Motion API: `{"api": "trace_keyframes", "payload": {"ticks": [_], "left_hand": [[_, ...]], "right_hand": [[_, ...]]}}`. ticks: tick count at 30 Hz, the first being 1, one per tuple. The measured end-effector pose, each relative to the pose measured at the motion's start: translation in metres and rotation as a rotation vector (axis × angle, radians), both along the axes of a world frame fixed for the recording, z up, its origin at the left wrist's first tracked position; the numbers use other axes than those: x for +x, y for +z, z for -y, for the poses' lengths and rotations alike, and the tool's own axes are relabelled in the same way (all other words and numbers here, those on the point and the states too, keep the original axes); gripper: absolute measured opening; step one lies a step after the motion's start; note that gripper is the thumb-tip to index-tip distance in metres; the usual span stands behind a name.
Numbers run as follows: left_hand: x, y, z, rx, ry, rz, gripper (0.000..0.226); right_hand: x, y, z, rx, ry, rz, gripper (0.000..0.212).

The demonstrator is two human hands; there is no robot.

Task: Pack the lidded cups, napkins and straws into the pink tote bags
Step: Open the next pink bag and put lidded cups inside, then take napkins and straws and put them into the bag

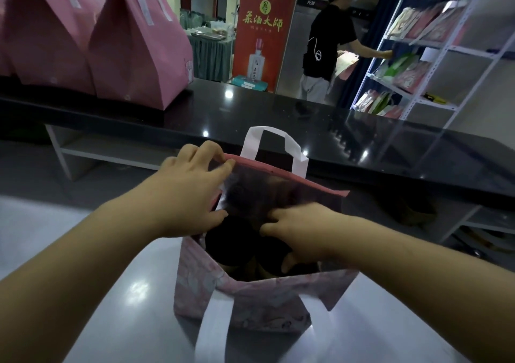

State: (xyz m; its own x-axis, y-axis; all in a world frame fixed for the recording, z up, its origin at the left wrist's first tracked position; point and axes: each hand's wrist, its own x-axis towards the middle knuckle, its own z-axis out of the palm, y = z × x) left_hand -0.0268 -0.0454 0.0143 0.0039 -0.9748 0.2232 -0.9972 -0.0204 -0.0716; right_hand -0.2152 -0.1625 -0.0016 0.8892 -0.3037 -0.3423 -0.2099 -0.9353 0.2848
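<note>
- Step in hand, my read: seating a cup inside the pink tote bag [250,298], which stands open on the near grey table [133,293], centre of view.
- Left hand [192,184] pinches the bag's far rim at its left corner, thumb and fingers pressed together on the fabric, holding the mouth open.
- Right hand [301,231] is down in the bag, fingers curled over the dark lid of the right cup [271,254], thumb low on its side. It looks like a grip, but the lighting is dim.
- Left cup [231,240] sits just beside it, lid dark. Whether the two touch, can't tell.
- To do it well: hold the rim pulled far and taut so the wall doesn't fold onto the lids, lower the cup upright with its base flat, and don't squeeze the lid or it may pop.
- Leave a gap for napkins and straws; none are visible here.
- Closed pink bags [133,44] stand far left on the black counter [278,111], so likely already packed.
</note>
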Motion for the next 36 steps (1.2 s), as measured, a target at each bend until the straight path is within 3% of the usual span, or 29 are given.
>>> {"api": "trace_keyframes", "payload": {"ticks": [5,11,17,23,31,36], "left_hand": [[-0.006,0.013,-0.007,-0.069,-0.046,0.043,0.071],[-0.031,0.038,-0.018,-0.166,-0.049,-0.130,0.051],[-0.110,0.052,-0.029,-0.275,-0.085,-0.148,0.037],[-0.249,0.032,-0.020,-0.280,-0.185,-0.203,0.040],[-0.402,-0.026,0.025,-0.102,-0.355,-0.286,0.034],[-0.474,-0.048,0.061,-0.049,-0.466,-0.320,0.029]], "right_hand": [[-0.016,0.031,-0.007,-0.027,0.036,0.217,0.046],[-0.065,0.068,-0.020,0.057,-0.008,0.450,0.039],[-0.158,0.085,-0.029,0.059,-0.039,0.607,0.037],[-0.281,0.060,-0.026,0.052,-0.136,0.580,0.042],[-0.436,0.005,-0.014,0.111,-0.432,0.483,0.031],[-0.514,-0.027,0.008,0.160,-0.654,0.478,0.037]]}}
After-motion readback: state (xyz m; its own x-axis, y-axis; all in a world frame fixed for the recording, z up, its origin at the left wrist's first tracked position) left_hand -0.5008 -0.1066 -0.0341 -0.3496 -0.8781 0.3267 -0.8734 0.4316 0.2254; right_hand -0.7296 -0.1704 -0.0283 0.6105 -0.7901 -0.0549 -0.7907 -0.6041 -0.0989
